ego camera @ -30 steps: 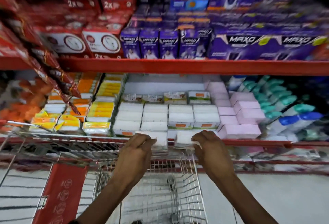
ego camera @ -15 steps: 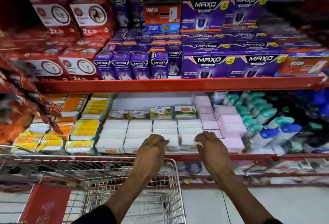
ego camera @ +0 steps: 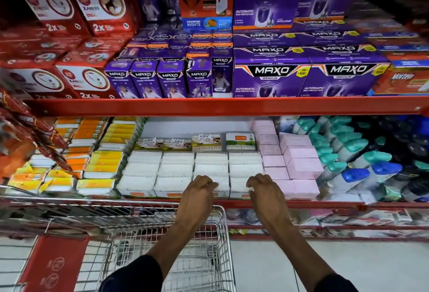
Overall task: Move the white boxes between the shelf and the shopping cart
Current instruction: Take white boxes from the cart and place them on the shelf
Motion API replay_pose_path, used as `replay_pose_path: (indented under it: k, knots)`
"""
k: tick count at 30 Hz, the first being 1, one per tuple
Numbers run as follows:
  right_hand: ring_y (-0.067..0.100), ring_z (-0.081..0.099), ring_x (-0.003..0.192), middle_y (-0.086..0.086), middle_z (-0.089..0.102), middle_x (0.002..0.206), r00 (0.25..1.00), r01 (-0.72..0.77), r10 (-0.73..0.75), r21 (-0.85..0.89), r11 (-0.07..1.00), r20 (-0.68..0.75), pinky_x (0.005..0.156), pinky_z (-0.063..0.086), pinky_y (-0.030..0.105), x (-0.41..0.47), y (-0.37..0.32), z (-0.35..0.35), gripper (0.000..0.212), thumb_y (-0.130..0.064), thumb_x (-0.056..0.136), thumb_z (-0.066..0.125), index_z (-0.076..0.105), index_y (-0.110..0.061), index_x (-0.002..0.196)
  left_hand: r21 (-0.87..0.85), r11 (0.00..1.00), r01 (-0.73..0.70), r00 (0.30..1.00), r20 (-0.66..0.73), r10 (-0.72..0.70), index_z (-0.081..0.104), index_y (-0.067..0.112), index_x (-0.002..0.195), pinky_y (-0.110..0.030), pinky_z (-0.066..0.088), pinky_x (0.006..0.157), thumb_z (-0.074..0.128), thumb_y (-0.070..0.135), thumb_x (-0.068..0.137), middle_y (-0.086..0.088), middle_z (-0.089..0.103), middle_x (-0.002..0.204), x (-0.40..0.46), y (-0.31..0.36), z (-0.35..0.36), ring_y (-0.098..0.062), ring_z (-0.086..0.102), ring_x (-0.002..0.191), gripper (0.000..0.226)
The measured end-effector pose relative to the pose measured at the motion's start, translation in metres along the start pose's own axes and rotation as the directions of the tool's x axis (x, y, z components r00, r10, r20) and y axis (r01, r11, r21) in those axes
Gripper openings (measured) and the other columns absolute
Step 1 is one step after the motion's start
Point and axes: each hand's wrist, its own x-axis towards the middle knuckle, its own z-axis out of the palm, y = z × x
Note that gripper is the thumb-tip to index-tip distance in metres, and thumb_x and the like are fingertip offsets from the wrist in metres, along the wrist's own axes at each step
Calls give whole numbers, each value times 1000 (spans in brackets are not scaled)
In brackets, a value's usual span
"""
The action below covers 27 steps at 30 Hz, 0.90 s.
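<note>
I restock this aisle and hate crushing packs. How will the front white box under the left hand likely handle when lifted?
The white box shows cotton through what looks like clear walls, so it is probably light and may flex if squeezed. Its flat, squat shape makes rolling or tipping unlikely. The left hand rests on it; neighbours sit tight alongside, so it may drag them.

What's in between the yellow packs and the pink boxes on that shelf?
The white boxes fill that stretch in four columns, seen from the head camera. Both hands, left and right, rest on the front ones, between the yellow packs and pink boxes.
</note>
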Motion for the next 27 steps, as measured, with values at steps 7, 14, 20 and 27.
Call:
replay_pose_path:
  k: [7,14,20,27]
  knots:
    - [19,61,91,-2,69,95,1000,7,-7,5,1000,6,72,53,30,8,4,10,38,8,70,73,70,-19,96,-3,1000,13,1000,20,-13,72,12,113,-42,60,81,64,-12,78,-2,70,100,2,-3,11,-22,61,96,43]
    - [21,60,94,1,70,100,999,38,-39,63,997,5,76,53,31,8,8,8,40,7,67,74,71,-17,100,33,999,0,1000,4,-1,74,10,109,-38,59,81,70,-11,73,-4,73,97,3,-3,11,-24,61,95,42]
    - [23,62,96,1,71,103,994,107,-105,138,985,-26,82,53,34,4,6,7,25,-6,81,71,73,-20,103,41,999,-3,1000,-6,3,76,13,107,-37,59,79,76,-7,72,-5,73,99,2,-6,11,-25,63,96,41]
    - [22,61,95,0,72,100,995,93,-87,155,984,-45,81,53,35,3,5,8,21,-6,81,70,74,-20,96,35,999,-3,1000,-13,4,76,14,109,-38,58,80,73,-7,75,-4,72,101,3,-9,13,-25,61,98,40]
